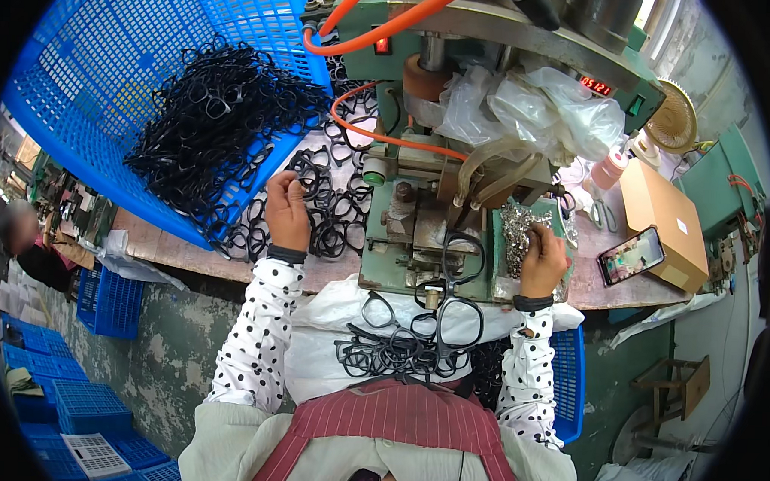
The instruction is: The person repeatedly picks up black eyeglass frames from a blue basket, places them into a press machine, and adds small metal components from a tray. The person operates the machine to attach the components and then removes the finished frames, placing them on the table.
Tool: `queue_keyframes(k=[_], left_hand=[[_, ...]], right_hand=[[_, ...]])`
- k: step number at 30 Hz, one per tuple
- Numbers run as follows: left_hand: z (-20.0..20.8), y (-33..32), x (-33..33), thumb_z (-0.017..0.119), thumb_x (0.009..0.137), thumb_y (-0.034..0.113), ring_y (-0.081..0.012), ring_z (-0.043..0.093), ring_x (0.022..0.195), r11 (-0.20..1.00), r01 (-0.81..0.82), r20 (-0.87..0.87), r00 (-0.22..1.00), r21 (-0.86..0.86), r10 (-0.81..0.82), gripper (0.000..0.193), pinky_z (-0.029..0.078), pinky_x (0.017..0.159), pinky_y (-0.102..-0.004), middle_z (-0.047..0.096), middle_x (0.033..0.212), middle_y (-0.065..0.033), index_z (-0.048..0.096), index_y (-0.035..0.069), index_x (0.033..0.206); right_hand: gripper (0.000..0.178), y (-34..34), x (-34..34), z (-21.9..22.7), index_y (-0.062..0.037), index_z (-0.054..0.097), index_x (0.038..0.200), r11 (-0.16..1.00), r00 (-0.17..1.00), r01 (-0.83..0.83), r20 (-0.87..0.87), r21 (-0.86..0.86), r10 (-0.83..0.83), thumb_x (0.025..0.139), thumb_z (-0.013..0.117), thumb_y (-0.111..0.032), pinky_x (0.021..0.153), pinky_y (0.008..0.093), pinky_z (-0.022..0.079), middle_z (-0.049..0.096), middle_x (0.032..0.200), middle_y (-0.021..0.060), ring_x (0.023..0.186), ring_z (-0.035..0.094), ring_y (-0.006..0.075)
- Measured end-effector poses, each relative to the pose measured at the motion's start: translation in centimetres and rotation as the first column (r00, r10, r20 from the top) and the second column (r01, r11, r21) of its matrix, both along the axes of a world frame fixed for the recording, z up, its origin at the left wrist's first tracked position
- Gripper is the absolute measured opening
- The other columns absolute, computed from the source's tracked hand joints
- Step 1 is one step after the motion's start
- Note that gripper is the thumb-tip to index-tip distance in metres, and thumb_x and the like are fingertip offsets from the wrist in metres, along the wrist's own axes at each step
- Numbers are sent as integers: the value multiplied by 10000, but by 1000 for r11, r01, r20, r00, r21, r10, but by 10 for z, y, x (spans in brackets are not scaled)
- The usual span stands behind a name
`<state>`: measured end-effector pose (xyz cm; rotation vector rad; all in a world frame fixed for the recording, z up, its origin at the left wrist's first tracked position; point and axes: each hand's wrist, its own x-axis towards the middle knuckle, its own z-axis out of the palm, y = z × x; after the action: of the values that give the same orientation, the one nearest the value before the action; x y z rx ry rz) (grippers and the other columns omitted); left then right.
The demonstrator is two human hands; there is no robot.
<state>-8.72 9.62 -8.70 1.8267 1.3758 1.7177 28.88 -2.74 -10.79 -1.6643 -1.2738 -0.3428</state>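
My left hand [289, 215] is over the table beside loose black eyeglass frames [328, 205]. Its fingers are curled together, and what they hold, if anything, is hidden. My right hand [543, 260] reaches into a heap of small shiny metal parts [516, 233] in a tray beside the machine, fingertips pinched; what lies between them is too small to name. Between the hands, one black eyeglass frame [460, 323] hangs upright at the front of the green press machine [388, 271], below its clamp. More frames [380, 354] are piled on the white cloth over my lap.
A large blue basket [71, 141] heaped with black frames tilts at the left. Orange hoses [395, 19] curve across the machine, where plastic bags [528, 109] hang. At the right lie a phone [632, 255], scissors [604, 216] and a cardboard box [666, 220]. Another person [44, 264] is far left.
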Motion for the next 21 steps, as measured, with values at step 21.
queue_keyframes(k=[21], left_hand=[[132,-69,96,565,979,170,-201,700,798,928,310,6,948,210,-318,223,515,684,-259,665,909,-115,607,-29,1071]], right_hand=[[474,-5,-103,102,7,521,1121,893,566,-443,-748,79,347,716,767,5,599,208,433,700,814,98,635,547,75]])
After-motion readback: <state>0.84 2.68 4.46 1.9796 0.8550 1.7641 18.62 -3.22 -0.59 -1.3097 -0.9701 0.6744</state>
